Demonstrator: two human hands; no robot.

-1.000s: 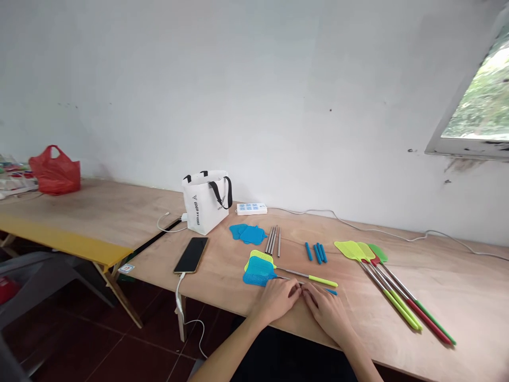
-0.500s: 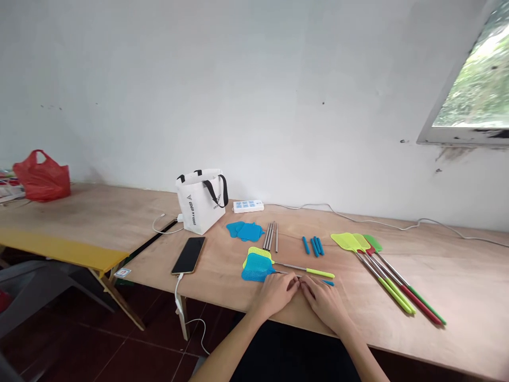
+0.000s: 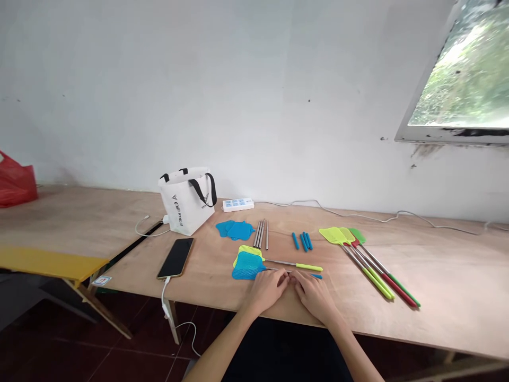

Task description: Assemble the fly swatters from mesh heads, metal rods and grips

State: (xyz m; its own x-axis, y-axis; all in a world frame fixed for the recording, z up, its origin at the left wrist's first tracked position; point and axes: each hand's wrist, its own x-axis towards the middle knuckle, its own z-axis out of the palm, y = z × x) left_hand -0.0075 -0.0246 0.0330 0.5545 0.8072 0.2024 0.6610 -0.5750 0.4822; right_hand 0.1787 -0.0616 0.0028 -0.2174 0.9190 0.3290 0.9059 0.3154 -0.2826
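Note:
My left hand (image 3: 267,287) rests at the front of the table with its fingers curled. Beside it my right hand (image 3: 312,293) lies with bent fingers, the fingertips of both almost meeting. Just beyond them is a blue fly swatter (image 3: 247,266), its shaft and handle partly covered by my hands; whether they touch it I cannot make out. Behind that lies a fly swatter with a yellow-green handle (image 3: 309,267). Farther back are loose blue swatter heads (image 3: 240,230), several metal rods (image 3: 260,234) and several short blue handles (image 3: 305,242).
Several green, yellow-green and red fly swatters (image 3: 374,265) lie to the right. Leftward are a phone (image 3: 175,258) on a white cable, a white tote bag (image 3: 186,204) and a power strip (image 3: 237,205). A red plastic bag (image 3: 18,183) stands on the far-left table.
The view has swung slightly right, so everything appears farther left. My hands and the things on the table keep their places relative to each other.

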